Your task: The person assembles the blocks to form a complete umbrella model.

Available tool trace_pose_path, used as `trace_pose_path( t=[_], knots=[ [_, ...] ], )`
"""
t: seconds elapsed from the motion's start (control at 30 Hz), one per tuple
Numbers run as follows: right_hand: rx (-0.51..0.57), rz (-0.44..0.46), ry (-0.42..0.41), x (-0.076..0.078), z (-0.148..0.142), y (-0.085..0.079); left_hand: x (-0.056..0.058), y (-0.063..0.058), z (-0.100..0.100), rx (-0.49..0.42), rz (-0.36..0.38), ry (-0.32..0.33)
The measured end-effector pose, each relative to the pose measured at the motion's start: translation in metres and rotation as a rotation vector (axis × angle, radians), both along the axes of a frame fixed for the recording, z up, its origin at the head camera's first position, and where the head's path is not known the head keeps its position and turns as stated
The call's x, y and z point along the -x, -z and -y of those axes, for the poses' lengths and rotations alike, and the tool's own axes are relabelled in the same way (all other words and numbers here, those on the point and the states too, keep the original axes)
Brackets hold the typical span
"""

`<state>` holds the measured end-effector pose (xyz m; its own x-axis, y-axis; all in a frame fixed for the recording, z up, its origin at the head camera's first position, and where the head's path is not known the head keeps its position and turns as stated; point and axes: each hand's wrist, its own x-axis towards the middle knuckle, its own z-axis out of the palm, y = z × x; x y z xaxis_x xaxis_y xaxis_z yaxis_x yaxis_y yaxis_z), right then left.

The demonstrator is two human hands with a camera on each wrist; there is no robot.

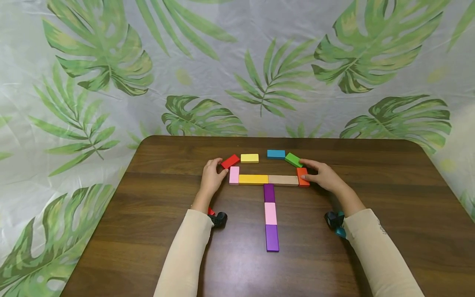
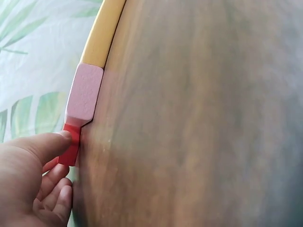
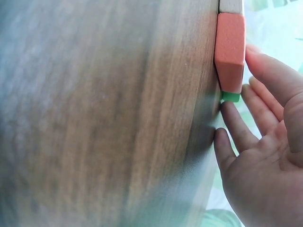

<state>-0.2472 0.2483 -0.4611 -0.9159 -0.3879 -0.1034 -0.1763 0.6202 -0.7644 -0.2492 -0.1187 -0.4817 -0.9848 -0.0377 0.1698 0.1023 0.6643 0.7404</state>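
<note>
My left hand (image 1: 212, 177) pinches a red block (image 1: 230, 161) by its left end. In the left wrist view the thumb lies on that red block (image 2: 71, 144), close by a pink block (image 2: 86, 92). Across from it, my right hand (image 1: 326, 176) has its fingers extended, fingertips at the end of a green block (image 1: 293, 159). Its thumb touches the side of an orange-red block (image 1: 302, 176). Between the hands lies a row of a yellow-orange block (image 1: 253, 179) and a tan block (image 1: 283, 180), with the pink block (image 1: 234, 175) at its left end.
A yellow block (image 1: 249, 158) and a blue block (image 1: 276, 154) lie spaced apart near the table's back edge. Down from the row runs a column: dark purple block (image 1: 269, 193), light pink block (image 1: 270, 213), purple block (image 1: 272, 238). A leaf-print cloth (image 1: 208, 82) hangs behind the wooden table (image 1: 148, 247).
</note>
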Motion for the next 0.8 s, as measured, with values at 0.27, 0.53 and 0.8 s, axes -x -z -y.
trace_pose_path(
  t=[0.27, 0.53, 0.8],
  knots=[
    [0.004, -0.001, 0.007, -0.0009, 0.0009, 0.0002, -0.0002, -0.0001, -0.0013, 0.027, -0.007, -0.015],
    [0.010, -0.005, 0.003, -0.0004, 0.0007, 0.0026, -0.0007, -0.0003, -0.0015, -0.010, -0.019, -0.046],
    [0.012, -0.003, 0.017, -0.0011, 0.0009, 0.0002, -0.0011, -0.0059, -0.0052, -0.073, -0.055, -0.031]
  ],
)
